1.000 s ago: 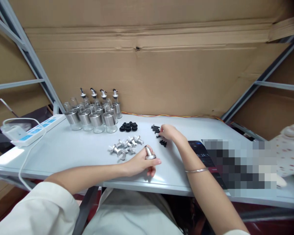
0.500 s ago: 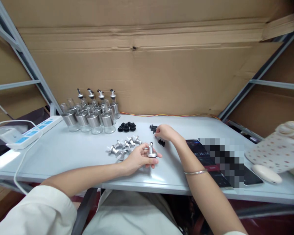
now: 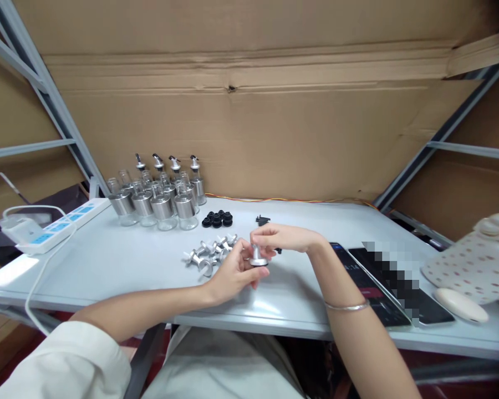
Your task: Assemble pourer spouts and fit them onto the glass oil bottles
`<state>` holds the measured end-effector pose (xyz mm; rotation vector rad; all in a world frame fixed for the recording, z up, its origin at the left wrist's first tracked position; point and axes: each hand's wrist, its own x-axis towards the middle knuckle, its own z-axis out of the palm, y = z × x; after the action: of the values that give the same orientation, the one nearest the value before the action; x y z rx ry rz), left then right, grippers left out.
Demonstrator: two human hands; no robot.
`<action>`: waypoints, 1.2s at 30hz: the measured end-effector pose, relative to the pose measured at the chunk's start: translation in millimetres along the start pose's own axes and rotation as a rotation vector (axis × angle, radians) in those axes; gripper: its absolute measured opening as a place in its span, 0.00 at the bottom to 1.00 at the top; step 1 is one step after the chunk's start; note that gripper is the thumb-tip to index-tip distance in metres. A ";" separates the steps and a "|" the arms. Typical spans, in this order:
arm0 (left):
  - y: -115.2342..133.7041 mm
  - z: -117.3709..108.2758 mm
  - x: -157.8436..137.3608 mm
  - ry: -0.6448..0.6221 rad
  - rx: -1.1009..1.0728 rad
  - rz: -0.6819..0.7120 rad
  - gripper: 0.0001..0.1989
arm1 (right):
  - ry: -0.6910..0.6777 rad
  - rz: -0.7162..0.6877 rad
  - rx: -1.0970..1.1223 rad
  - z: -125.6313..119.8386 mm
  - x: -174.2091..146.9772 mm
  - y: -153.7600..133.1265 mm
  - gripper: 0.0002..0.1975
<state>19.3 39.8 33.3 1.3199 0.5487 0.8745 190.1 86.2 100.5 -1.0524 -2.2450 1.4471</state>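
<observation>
Upright in my left hand (image 3: 235, 272) is a silver pourer spout (image 3: 257, 257) with a wide round base, gripped between thumb and fingers. My right hand (image 3: 283, 238) has its fingers pinched together at the top of that spout. Whatever sits between those fingertips is hidden. Loose silver pourer spouts (image 3: 207, 254) lie in a pile just left of my left hand. Beyond my right hand is a small heap of thin black parts (image 3: 263, 220); more small black pieces (image 3: 278, 250) show partly beneath the hand. Several black stoppers (image 3: 217, 219) are clustered farther back.
Glass bottles with steel sleeves (image 3: 163, 208) stand at the back left, a few topped with pourers. A white power strip (image 3: 62, 226) lies along the left side. On the right are a phone (image 3: 368, 288), a dark tablet (image 3: 403, 288), a white oval case (image 3: 461, 305) and a spotted pouch (image 3: 466, 260).
My right hand has moved from the small black parts toward me and left, onto the top of the spout. My left hand keeps holding the spout in about the same place.
</observation>
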 end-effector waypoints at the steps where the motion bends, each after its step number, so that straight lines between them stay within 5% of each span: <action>1: 3.4 0.6 -0.2 0.002 0.011 0.008 0.28 | -0.036 -0.025 0.026 2.4 -1.4 -2.6 0.23; 8: 23.2 -22.1 10.2 0.170 0.268 0.213 0.21 | 0.032 -0.193 0.239 -4.3 -12.6 1.7 0.24; 14: 19.9 -51.6 20.2 0.118 0.729 0.458 0.15 | -0.003 -0.167 0.298 -3.3 -10.3 5.9 0.23; 19: 19.5 -44.0 17.2 0.161 0.828 0.463 0.16 | 0.024 -0.161 0.235 0.7 -3.1 3.0 0.26; 25: 31.3 -41.9 22.4 0.155 1.237 0.413 0.06 | 0.273 -0.195 0.081 9.2 12.1 6.7 0.26; 31: 33.3 -47.6 22.7 0.219 1.193 0.340 0.10 | 0.427 -0.237 0.075 13.2 15.5 3.4 0.25; 36: 32.0 -50.2 23.1 0.201 1.301 0.419 0.08 | 0.642 -0.217 -0.045 -3.8 2.7 8.7 0.21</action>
<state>-13.9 88.6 57.5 2.6041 1.1127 1.0140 194.1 92.7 94.3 -1.0556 -1.8519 0.8164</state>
